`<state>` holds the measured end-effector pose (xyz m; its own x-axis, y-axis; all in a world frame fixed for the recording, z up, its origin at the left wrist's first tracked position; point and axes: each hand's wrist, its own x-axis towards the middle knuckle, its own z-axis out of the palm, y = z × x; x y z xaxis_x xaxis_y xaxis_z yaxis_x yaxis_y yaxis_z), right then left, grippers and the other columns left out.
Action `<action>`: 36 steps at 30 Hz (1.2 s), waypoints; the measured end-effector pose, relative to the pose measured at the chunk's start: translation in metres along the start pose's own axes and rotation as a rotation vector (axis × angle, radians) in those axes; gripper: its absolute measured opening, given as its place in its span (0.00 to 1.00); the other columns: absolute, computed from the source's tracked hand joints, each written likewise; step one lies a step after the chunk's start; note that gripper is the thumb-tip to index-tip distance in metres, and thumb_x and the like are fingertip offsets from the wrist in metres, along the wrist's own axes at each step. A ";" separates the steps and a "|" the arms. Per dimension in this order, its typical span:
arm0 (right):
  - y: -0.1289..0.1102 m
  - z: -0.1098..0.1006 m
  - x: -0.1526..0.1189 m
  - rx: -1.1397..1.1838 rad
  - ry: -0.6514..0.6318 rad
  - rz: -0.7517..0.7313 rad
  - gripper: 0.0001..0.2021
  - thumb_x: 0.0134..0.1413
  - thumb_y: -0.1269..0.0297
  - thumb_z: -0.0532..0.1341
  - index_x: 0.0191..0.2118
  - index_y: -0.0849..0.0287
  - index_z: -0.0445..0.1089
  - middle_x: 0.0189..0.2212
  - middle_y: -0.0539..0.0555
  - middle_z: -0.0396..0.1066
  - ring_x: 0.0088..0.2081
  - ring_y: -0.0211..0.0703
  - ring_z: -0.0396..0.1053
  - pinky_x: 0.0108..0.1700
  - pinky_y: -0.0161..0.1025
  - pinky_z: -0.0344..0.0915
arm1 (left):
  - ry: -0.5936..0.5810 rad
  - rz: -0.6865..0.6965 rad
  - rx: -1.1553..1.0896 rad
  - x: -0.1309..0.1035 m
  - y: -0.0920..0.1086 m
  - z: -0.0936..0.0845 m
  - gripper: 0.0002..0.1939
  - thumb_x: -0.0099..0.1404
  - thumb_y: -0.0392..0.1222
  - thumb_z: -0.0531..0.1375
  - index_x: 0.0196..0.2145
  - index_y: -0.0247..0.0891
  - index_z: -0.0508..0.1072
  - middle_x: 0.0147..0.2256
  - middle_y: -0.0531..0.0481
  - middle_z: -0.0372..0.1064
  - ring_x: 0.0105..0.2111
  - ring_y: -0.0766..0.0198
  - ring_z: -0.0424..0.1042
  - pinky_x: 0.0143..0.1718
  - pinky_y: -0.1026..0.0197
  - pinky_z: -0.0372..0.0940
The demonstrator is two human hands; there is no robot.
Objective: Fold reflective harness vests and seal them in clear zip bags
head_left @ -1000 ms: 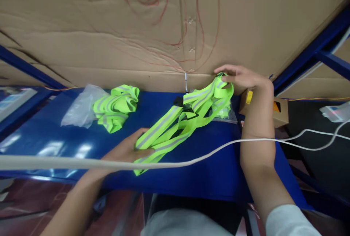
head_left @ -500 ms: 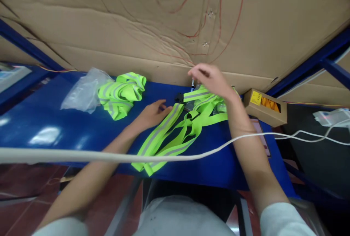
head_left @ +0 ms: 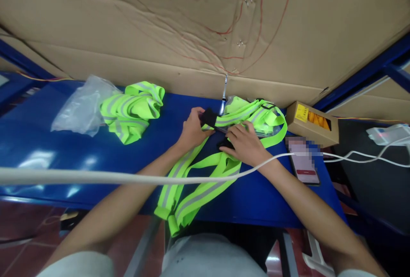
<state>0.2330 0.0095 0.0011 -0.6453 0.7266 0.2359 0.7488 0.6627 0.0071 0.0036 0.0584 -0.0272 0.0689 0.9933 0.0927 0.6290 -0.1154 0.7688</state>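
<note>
A neon-yellow reflective strap (head_left: 198,191) with a grey stripe lies in loops before me, its lower ends at the table's front edge. My left hand (head_left: 192,131) is closed on the strap beside a black fitting (head_left: 209,117); its exact kind is unclear. Bent over the strap, my right hand (head_left: 244,141) pinches a second black piece (head_left: 225,143), partly hidden by the fingers. Behind the right hand, more yellow strap (head_left: 256,110) with a black slider (head_left: 268,106) lies heaped over clear plastic.
To the left are a bundled yellow strap (head_left: 133,110) and a clear plastic bag (head_left: 85,106). A slim shiny tool (head_left: 224,93) leans against the cardboard wall (head_left: 144,46). An open carton (head_left: 315,129) and a phone (head_left: 303,161) sit right. A white cable (head_left: 112,178) crosses in front.
My right hand has come down from near the slim tool to the strap's black piece. My left hand has moved up and right and closed at the black fitting.
</note>
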 end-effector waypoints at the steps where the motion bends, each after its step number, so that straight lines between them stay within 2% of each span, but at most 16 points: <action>1: 0.001 0.002 0.000 0.065 0.000 0.003 0.19 0.68 0.45 0.62 0.47 0.57 0.77 0.47 0.63 0.78 0.52 0.62 0.71 0.62 0.60 0.55 | -0.014 0.026 -0.105 0.000 -0.001 0.001 0.39 0.56 0.38 0.72 0.59 0.41 0.58 0.54 0.43 0.72 0.53 0.52 0.75 0.58 0.49 0.67; 4: 0.008 0.005 0.002 0.292 0.015 0.049 0.16 0.63 0.50 0.69 0.46 0.56 0.73 0.43 0.57 0.78 0.48 0.55 0.74 0.62 0.56 0.55 | -0.032 0.093 -0.392 0.004 -0.002 0.000 0.40 0.58 0.36 0.69 0.61 0.42 0.53 0.47 0.46 0.75 0.51 0.57 0.77 0.54 0.55 0.70; 6: 0.014 0.002 0.007 0.441 0.014 0.092 0.14 0.60 0.56 0.72 0.43 0.55 0.70 0.40 0.52 0.78 0.43 0.50 0.75 0.59 0.52 0.58 | 0.021 0.137 -0.524 0.007 -0.001 -0.003 0.40 0.57 0.38 0.71 0.61 0.43 0.54 0.45 0.47 0.75 0.50 0.57 0.77 0.51 0.57 0.71; 8: 0.020 -0.007 0.016 0.593 0.037 0.120 0.12 0.59 0.59 0.72 0.40 0.55 0.69 0.38 0.51 0.77 0.40 0.47 0.75 0.53 0.46 0.63 | 0.077 0.185 -0.651 0.010 0.002 -0.008 0.42 0.54 0.39 0.74 0.59 0.43 0.56 0.46 0.47 0.74 0.50 0.58 0.77 0.47 0.60 0.72; 10: 0.026 -0.021 0.028 0.744 0.103 0.151 0.12 0.59 0.58 0.72 0.39 0.55 0.69 0.38 0.51 0.77 0.40 0.45 0.74 0.46 0.41 0.64 | 0.094 0.209 -0.760 0.010 0.006 -0.013 0.44 0.51 0.40 0.77 0.57 0.45 0.57 0.48 0.47 0.72 0.51 0.57 0.76 0.44 0.62 0.73; 12: 0.032 -0.038 0.042 0.875 0.156 0.181 0.14 0.57 0.55 0.72 0.38 0.55 0.69 0.37 0.50 0.76 0.40 0.44 0.74 0.43 0.39 0.65 | 0.060 0.179 -0.854 0.008 0.010 -0.017 0.46 0.48 0.39 0.79 0.57 0.46 0.57 0.48 0.48 0.71 0.50 0.58 0.76 0.45 0.61 0.75; 15: 0.039 -0.055 0.059 1.006 0.200 0.215 0.15 0.53 0.54 0.73 0.37 0.56 0.70 0.37 0.50 0.76 0.39 0.43 0.74 0.43 0.39 0.66 | -0.062 0.062 -0.990 0.004 0.015 -0.020 0.51 0.46 0.38 0.80 0.60 0.50 0.57 0.48 0.50 0.71 0.44 0.58 0.79 0.46 0.57 0.76; 18: 0.042 -0.057 0.068 1.065 0.297 0.273 0.16 0.51 0.54 0.74 0.35 0.56 0.71 0.36 0.50 0.77 0.40 0.43 0.74 0.45 0.39 0.67 | -0.137 -0.020 -1.047 0.001 0.016 -0.021 0.47 0.52 0.44 0.79 0.63 0.51 0.59 0.50 0.49 0.70 0.40 0.60 0.79 0.45 0.56 0.76; 21: 0.046 -0.052 0.071 1.091 0.393 0.361 0.15 0.50 0.54 0.73 0.35 0.56 0.71 0.35 0.50 0.77 0.40 0.43 0.75 0.46 0.40 0.69 | -0.060 0.031 -0.966 0.001 0.012 -0.019 0.40 0.61 0.49 0.74 0.63 0.49 0.57 0.46 0.50 0.70 0.37 0.65 0.76 0.41 0.60 0.73; 24: 0.054 -0.053 0.070 1.141 0.479 0.418 0.13 0.51 0.56 0.72 0.36 0.55 0.72 0.36 0.50 0.77 0.39 0.41 0.75 0.47 0.40 0.70 | 0.030 0.196 -0.630 0.000 0.009 -0.022 0.34 0.64 0.45 0.71 0.60 0.43 0.59 0.42 0.51 0.70 0.38 0.65 0.74 0.41 0.64 0.69; 26: 0.058 -0.059 0.068 1.139 0.504 0.398 0.11 0.51 0.57 0.72 0.36 0.55 0.73 0.36 0.49 0.77 0.39 0.41 0.75 0.47 0.40 0.70 | -0.010 0.304 -0.364 -0.003 0.012 -0.030 0.23 0.68 0.44 0.67 0.55 0.39 0.65 0.40 0.51 0.71 0.39 0.66 0.73 0.42 0.65 0.66; 29: 0.057 -0.072 0.064 1.051 0.417 0.320 0.10 0.50 0.59 0.74 0.35 0.55 0.76 0.35 0.49 0.79 0.38 0.42 0.76 0.45 0.40 0.70 | -0.130 0.465 -0.125 -0.010 0.024 -0.042 0.07 0.73 0.43 0.62 0.43 0.36 0.71 0.36 0.52 0.70 0.35 0.67 0.69 0.38 0.65 0.61; 32: 0.049 -0.083 0.060 0.952 0.311 0.267 0.09 0.51 0.57 0.74 0.35 0.55 0.80 0.34 0.50 0.80 0.37 0.44 0.76 0.44 0.42 0.71 | -0.242 0.567 -0.032 -0.018 0.035 -0.047 0.13 0.77 0.44 0.58 0.34 0.36 0.68 0.33 0.53 0.66 0.31 0.68 0.65 0.34 0.65 0.57; 36: 0.041 -0.086 0.057 0.927 0.336 0.277 0.08 0.53 0.57 0.73 0.35 0.55 0.82 0.34 0.51 0.81 0.38 0.44 0.77 0.45 0.42 0.72 | -0.359 0.561 0.011 -0.027 0.043 -0.044 0.16 0.78 0.46 0.56 0.31 0.38 0.63 0.29 0.54 0.62 0.27 0.68 0.60 0.31 0.63 0.52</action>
<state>0.2395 0.0629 0.0981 -0.2843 0.8818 0.3763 0.3618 0.4622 -0.8096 -0.0058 0.0266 0.0312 0.6409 0.7227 0.2589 0.4303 -0.6175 0.6584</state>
